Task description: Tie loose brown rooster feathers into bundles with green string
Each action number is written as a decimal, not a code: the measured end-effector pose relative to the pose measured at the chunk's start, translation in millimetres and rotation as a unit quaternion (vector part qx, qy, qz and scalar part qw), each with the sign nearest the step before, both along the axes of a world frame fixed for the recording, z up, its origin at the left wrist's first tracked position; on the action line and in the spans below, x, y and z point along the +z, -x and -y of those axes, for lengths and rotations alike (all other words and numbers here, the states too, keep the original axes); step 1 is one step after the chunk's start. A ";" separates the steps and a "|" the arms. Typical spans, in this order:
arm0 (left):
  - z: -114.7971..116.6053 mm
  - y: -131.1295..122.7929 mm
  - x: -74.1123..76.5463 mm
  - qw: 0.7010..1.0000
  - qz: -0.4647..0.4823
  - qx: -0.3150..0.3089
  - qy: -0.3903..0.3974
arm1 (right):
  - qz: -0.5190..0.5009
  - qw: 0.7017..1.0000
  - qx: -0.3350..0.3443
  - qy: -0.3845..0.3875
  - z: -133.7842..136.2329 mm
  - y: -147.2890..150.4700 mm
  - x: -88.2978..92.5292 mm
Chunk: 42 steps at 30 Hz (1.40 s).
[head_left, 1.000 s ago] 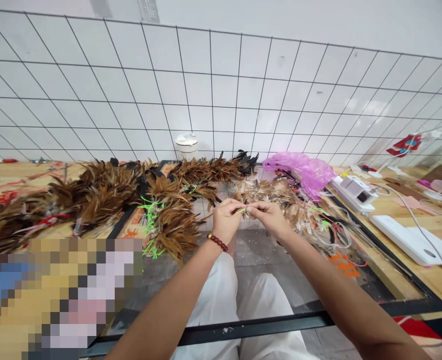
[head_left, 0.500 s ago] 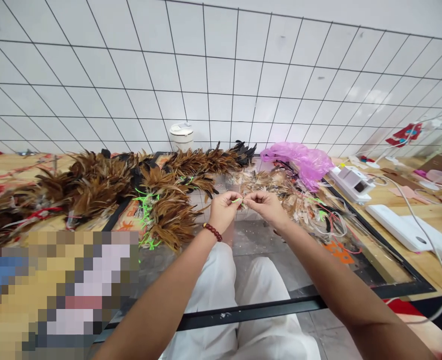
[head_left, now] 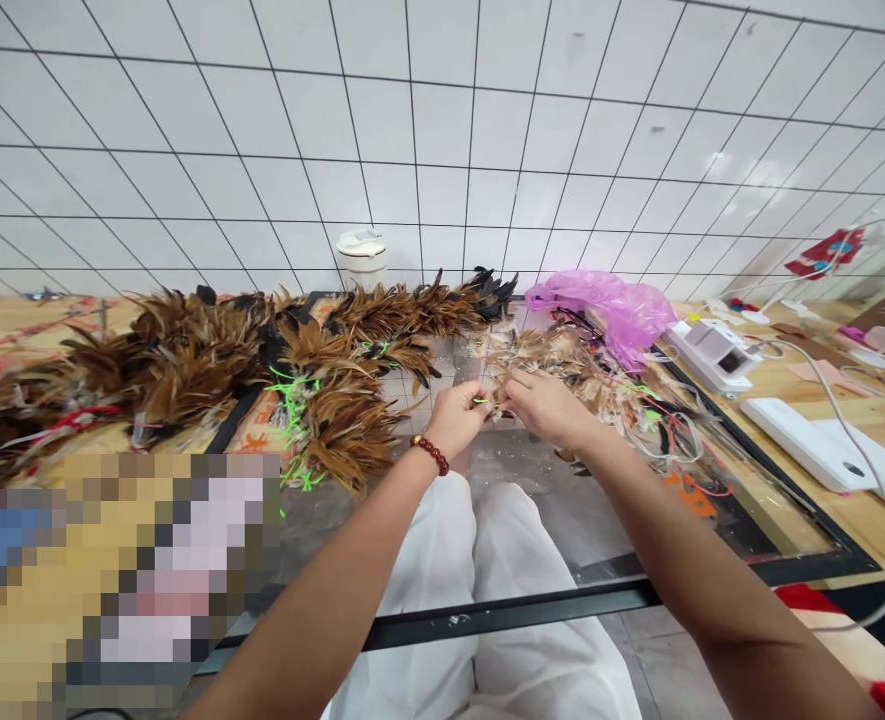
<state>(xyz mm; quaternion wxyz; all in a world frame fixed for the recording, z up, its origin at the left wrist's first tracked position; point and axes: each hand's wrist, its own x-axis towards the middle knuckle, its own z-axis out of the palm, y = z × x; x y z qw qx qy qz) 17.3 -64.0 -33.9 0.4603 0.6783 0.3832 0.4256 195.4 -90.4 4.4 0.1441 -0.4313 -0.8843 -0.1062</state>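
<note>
My left hand point(head_left: 458, 418), with a beaded bracelet point(head_left: 430, 455) at its wrist, is closed in a pinch on a thin bright green string point(head_left: 481, 402). Close beside it, my right hand point(head_left: 541, 408) has its fingers pinched together. Dark feather tips point(head_left: 571, 462) stick out under the right palm; the feathers' bases are hidden by the fingers. Left of the hands lies a bundle of brown feathers point(head_left: 348, 430) tied with green strings point(head_left: 292, 400). Loose pale and brown feathers point(head_left: 539, 350) lie just beyond the right hand.
The glass tabletop has a black frame point(head_left: 517, 610). Thick feather strands point(head_left: 179, 350) spread over the left. Behind stand a white lidded cup point(head_left: 362, 258) and a pink plastic bag point(head_left: 607, 305). A white power strip point(head_left: 802, 445) and its cable lie right. The lower left is blurred out.
My right hand has turned so that its back shows more, and its fingers have curled in closer to the left hand. The view has tilted slightly.
</note>
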 end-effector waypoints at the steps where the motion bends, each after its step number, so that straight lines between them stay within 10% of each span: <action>1: -0.6 0.3 -0.7 1.000 -0.003 -0.001 -0.005 | 0.016 1.000 0.008 -0.008 -0.4 -0.3 0.3; 8: -1.3 0.9 -5.7 0.998 -0.044 0.008 -0.037 | 0.043 0.999 -0.022 -0.004 -3.6 -9.6 0.9; 21: -0.8 -0.3 3.2 0.994 0.060 0.024 0.083 | -0.261 0.957 -0.010 0.125 1.7 2.5 0.0; 42: 0.4 3.8 13.8 0.976 0.088 -0.043 0.194 | -0.084 0.994 -0.028 -0.065 4.0 12.9 -12.0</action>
